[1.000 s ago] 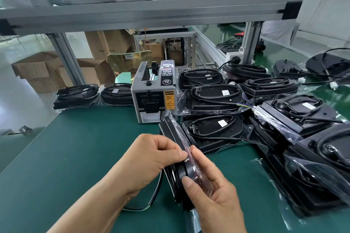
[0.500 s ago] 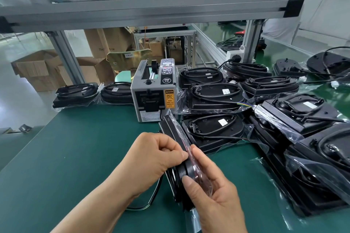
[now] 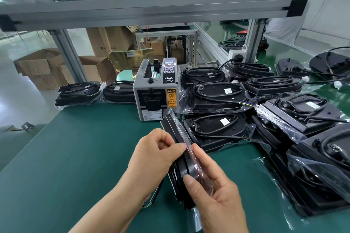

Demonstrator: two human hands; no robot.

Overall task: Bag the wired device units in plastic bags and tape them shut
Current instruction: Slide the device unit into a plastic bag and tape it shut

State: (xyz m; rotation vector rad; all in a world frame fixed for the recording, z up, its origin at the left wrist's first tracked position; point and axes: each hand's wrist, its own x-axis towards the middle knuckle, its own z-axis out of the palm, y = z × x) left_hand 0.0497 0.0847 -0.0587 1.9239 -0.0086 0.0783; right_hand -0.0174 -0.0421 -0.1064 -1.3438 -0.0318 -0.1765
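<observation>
Just in front of the tape dispenser (image 3: pixel 156 91), a wired device unit (image 3: pixel 171 128) stands on edge on the surface (image 3: pixel 75 147). The left hand (image 3: pixel 155 155) and right hand (image 3: pixel 214 195) both pinch its plastic bag (image 3: pixel 198 172) flap. This looks like the folding step; next, a strip of tape from the dispenser.

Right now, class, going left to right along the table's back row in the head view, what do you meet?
Far-left bagged unit, second bagged unit, grey tape dispenser, cluster of bagged units.
</observation>
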